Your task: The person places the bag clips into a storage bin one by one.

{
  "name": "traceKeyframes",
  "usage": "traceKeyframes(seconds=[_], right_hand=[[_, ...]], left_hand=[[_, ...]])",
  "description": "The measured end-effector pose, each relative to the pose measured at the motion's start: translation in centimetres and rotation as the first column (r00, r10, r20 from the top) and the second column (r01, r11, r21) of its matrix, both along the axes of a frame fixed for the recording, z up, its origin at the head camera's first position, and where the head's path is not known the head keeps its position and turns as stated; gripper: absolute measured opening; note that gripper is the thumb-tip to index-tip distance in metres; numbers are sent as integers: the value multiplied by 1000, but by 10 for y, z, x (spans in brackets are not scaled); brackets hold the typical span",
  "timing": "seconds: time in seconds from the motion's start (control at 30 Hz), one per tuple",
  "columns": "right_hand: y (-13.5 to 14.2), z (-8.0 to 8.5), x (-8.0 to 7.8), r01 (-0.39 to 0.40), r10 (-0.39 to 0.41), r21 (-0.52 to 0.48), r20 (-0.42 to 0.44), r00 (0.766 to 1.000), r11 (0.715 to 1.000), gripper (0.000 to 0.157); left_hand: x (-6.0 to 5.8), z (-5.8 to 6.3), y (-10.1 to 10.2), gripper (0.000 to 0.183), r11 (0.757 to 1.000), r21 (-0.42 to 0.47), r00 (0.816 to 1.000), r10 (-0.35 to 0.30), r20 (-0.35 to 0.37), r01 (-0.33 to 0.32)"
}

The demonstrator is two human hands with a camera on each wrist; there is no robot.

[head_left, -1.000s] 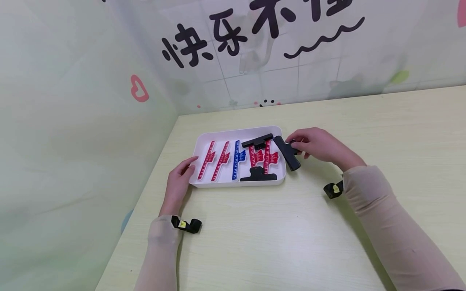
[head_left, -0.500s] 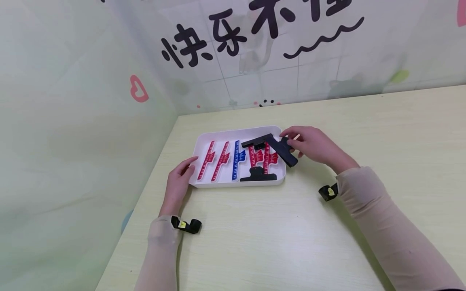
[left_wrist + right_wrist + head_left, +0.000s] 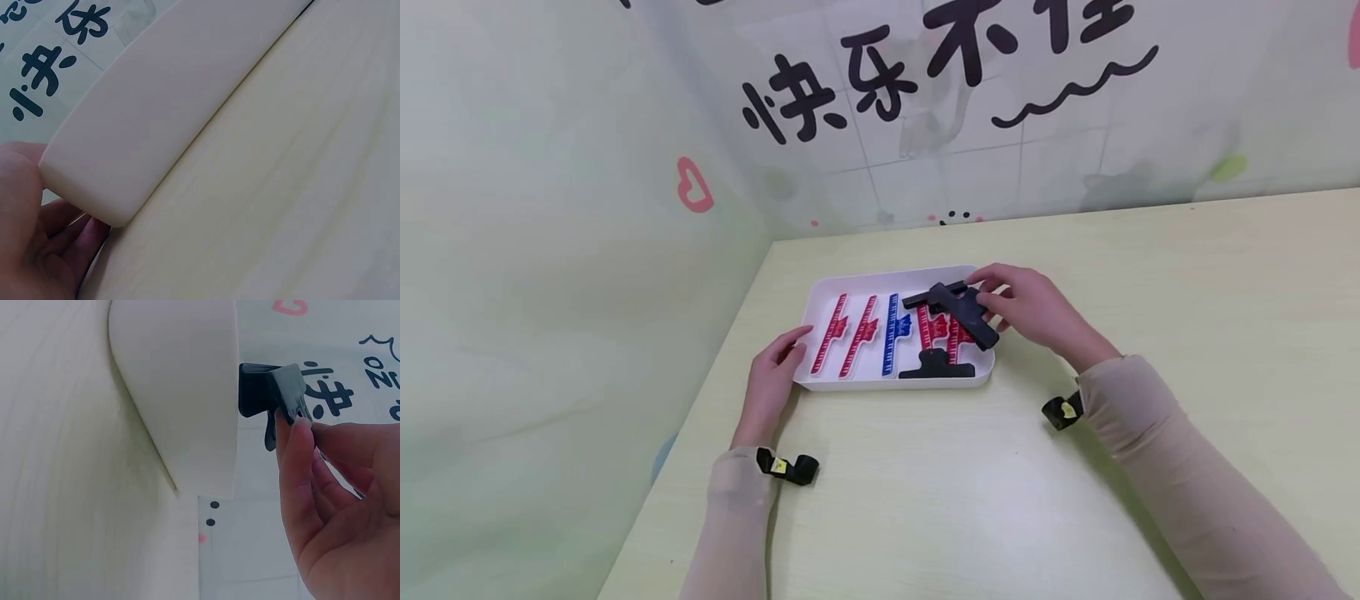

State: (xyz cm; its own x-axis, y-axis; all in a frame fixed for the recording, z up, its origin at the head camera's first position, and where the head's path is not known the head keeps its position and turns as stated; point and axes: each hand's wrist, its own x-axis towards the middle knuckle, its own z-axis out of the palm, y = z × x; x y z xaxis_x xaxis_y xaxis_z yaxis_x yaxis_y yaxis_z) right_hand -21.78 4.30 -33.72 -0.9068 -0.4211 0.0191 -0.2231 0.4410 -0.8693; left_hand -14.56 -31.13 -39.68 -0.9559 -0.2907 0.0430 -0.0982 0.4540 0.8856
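Observation:
My right hand (image 3: 1033,308) pinches a black bulldog clip (image 3: 962,318) by its handle between thumb and fingers. The clip slants above the right part of a shallow white tray (image 3: 850,387), as its profile over the wall in the right wrist view (image 3: 255,390) shows. At the tray's left front corner my left hand (image 3: 772,371) grips the edge; its fingers curl around the corner in the left wrist view. Inside lie red ruler-shaped clips (image 3: 859,337), a blue one (image 3: 891,335) and two more black clips, one at front (image 3: 936,367), one at back (image 3: 917,301) partly covered.
The tray stands on a pale wooden table (image 3: 925,483), toward its back left. A printed wall covering (image 3: 1037,158) rises behind the table, and another pale one (image 3: 550,292) runs along the left. Each wrist wears a small black camera.
My right hand has carried the black bulldog clip leftward, from beside the tray's right edge to over the red clips. My left hand stays at the corner. The head view has shifted slightly.

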Motion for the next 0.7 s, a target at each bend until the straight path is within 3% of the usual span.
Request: traceKeyframes(seconds=[0.2, 0.4, 0.7], right_hand=[[-19, 0, 4, -2, 3, -40, 21, 1000, 999, 26], [-40, -1, 5, 8, -8, -16, 22, 1000, 1000, 25], [-71, -5, 8, 12, -2, -93, 104, 995, 996, 23]], left_hand=[[-1, 3, 2, 27, 1000, 10, 1000, 6, 3, -6], [0, 2, 1, 26, 1000, 11, 1000, 4, -10, -4], [0, 2, -1, 25, 1000, 8, 1000, 11, -5, -11]])
